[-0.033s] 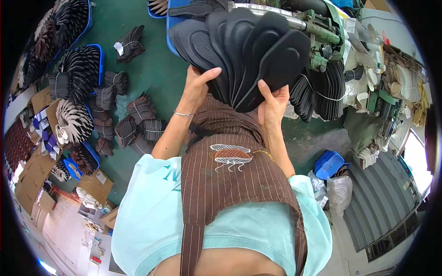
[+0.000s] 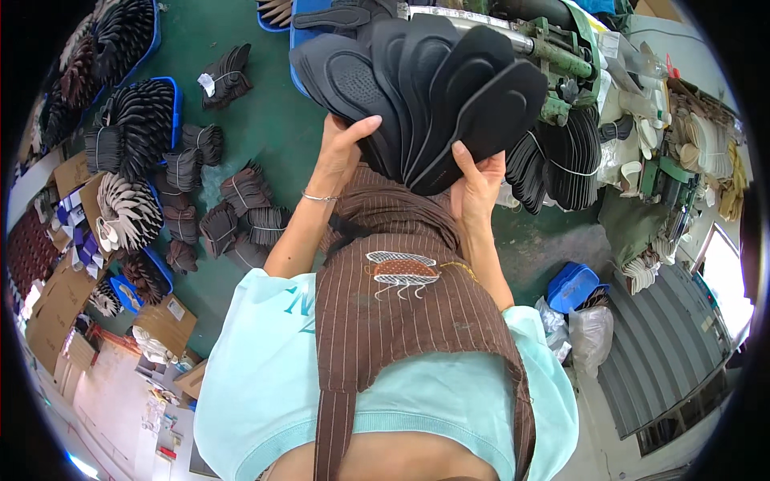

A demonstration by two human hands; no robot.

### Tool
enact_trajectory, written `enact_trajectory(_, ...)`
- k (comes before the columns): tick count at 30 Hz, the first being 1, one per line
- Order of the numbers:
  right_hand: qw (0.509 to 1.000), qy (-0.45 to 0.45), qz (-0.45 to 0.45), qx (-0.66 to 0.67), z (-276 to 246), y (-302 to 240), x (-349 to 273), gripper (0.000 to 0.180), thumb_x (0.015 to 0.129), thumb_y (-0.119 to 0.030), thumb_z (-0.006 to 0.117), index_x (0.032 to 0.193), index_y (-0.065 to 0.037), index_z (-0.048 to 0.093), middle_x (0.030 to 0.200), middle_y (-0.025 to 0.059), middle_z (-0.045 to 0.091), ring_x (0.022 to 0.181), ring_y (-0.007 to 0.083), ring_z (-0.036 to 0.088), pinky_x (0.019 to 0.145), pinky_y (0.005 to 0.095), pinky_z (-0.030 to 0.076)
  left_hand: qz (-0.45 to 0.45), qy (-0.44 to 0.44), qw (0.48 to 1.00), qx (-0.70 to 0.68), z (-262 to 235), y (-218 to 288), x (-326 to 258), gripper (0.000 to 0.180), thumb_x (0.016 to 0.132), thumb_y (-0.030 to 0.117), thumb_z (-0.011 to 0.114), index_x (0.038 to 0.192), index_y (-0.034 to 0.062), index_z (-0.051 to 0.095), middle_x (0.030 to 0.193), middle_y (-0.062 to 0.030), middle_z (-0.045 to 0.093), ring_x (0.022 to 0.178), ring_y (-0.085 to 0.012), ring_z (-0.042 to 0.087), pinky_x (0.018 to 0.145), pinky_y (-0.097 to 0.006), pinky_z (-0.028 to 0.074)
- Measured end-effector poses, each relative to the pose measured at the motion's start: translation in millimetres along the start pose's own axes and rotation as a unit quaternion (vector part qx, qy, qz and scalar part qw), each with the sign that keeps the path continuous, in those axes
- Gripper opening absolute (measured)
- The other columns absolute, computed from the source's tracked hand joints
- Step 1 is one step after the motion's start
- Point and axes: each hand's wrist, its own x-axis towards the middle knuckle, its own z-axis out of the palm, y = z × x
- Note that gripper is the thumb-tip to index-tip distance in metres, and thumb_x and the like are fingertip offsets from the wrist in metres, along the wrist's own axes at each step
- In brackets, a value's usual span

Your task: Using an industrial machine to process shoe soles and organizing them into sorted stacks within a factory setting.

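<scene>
At twelve o'clock, both your hands clasp a fanned stack of black insoles (image 2: pixel 417 88): left hand (image 2: pixel 341 152) fingers curled around its left edge, right hand (image 2: pixel 475 180) gripping underneath, keeping the fan together. Tied insole bundles (image 2: pixel 233 212) lie at nine o'clock.

Looks like a shoe-insole workshop: tied bundles of dark foam insoles (image 2: pixel 241 212) all over the green floor (image 2: pixel 273 136), blue plastic crates (image 2: pixel 164 104), a green metal machine (image 2: pixel 561 56), flattened cardboard boxes (image 2: pixel 56 321).
</scene>
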Motion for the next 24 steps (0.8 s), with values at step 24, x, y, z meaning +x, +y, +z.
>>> enact_trajectory(24,0.996,0.084,-0.010,-0.023,-69.9,26.3,30.9,0.038,0.077,0.012,0.059,0.112,-0.003,0.057,0.109,0.0045,0.060,0.100,0.0171,0.056,0.092,0.0304,0.041,-0.027,-0.128,0.991,-0.041,-16.6,11.9,-0.4,0.088,0.070,0.053,0.068,0.126,-0.0082,0.040,0.132,-0.0279,0.039,0.086,-0.0216,0.061,0.070,-0.030,0.054)
